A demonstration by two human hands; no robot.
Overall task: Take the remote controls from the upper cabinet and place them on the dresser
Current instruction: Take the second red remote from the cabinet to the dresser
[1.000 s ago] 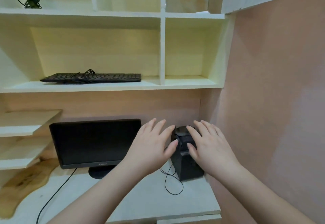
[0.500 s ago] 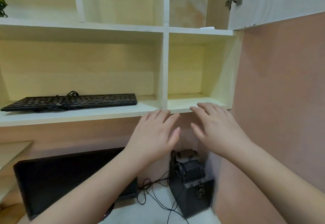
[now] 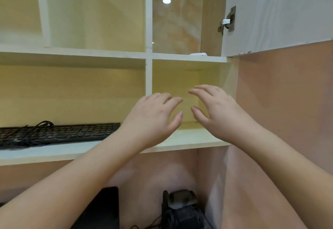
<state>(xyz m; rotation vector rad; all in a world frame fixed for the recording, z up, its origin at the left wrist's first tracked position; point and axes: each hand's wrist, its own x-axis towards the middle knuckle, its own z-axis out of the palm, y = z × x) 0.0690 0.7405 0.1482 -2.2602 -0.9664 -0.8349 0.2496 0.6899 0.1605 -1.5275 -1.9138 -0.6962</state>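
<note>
Both my hands are raised in front of the right-hand cubby of the shelf unit. Left hand (image 3: pixel 153 119): back toward me, fingers loosely spread and a little bent, grip holding nothing. Right hand (image 3: pixel 216 110): same posture, fingers apart and slightly curved, grip holding nothing. The two hands sit near each other, not touching, thumbs pointing inward across a small gap.

Upper cabinet (image 3: pixel 210 21): open, its door (image 3: pixel 279 12) swung out to the right, metal hinge (image 3: pixel 228 20) showing on the door's inner face. A white remote (image 3: pixel 198 54) lies flat on the cabinet floor at the front edge, toward the right side. Only a thin sliver of it shows over the shelf lip; I cannot tell whether more than one lies there. It is well above my hands.

Lower shelf (image 3: pixel 54 151): black keyboard (image 3: pixel 59 132) lies on the left section, its cable bundled on top at the left end.

Bottom of view: a dark monitor (image 3: pixel 102 209) corner and, to its right, a black boxy device (image 3: pixel 182 209) with thin cables beside it, set against the pink wall (image 3: pixel 288 93).
</note>
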